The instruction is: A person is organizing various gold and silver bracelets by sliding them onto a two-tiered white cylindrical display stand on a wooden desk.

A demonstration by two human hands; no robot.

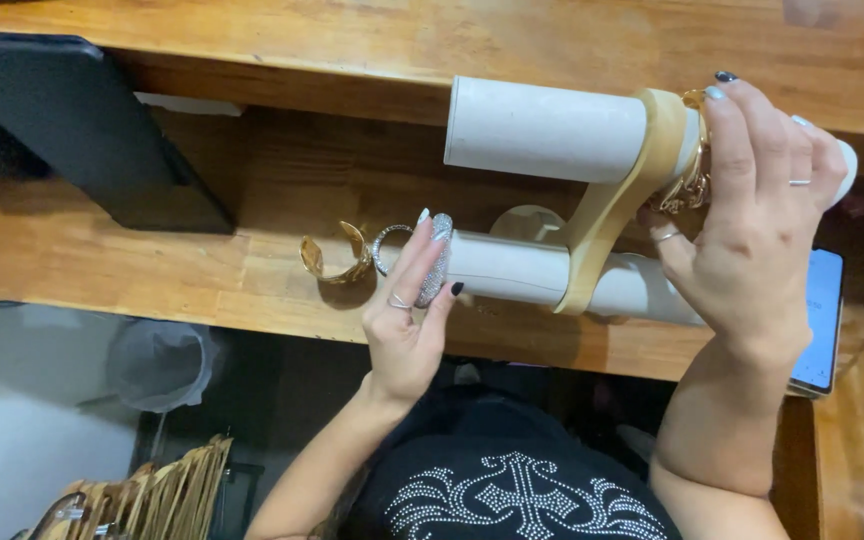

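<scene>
A jewellery display stand (607,215) with two white cylindrical bars on a pale wooden upright rests on the wooden counter (152,280). My left hand (407,320) pinches a wide rhinestone bangle (436,258) at the left end of the lower bar (507,268). My right hand (757,215) wraps over the right end of the upper bar (542,130), fingers on a gold chain bracelet (692,180) hung there. A gold cuff bracelet (335,258) and a thin silver ring bangle (384,245) lie on the counter just left of my left hand.
A dark tablet-like screen (82,125) leans at the back left. A phone (820,320) lies under my right wrist. Below the counter edge are a grey bin (157,365) and several woven items (152,495). A raised wooden shelf (352,50) runs behind.
</scene>
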